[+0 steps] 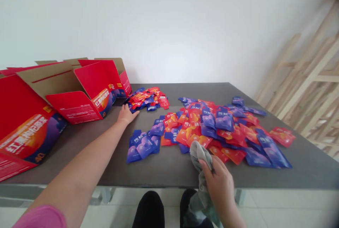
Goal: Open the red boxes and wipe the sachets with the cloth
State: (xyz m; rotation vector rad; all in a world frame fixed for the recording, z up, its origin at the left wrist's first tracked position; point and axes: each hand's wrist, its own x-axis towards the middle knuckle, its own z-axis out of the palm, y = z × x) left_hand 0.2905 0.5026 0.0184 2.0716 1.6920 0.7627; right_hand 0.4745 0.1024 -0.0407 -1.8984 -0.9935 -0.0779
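Note:
My left hand (127, 115) reaches out to the near left edge of a smaller pile of red and blue sachets (148, 98). Its thumb is spread away from the fingers, whose tips touch or nearly touch the pile. A grey cloth (202, 175) is gripped in my right hand (218, 176), hanging below the table edge towards my lap. Beyond that hand lies a larger heap of red and blue pouches (212, 122). Several blue pouches (143, 144) overlap on the table between my two hands.
Red cartons (87, 90) with raised flaps line the left side of the dark table (111, 171). A white wall (169, 26) stands behind it. Wooden frames (312, 76) lean at the right. My knees are under the front edge.

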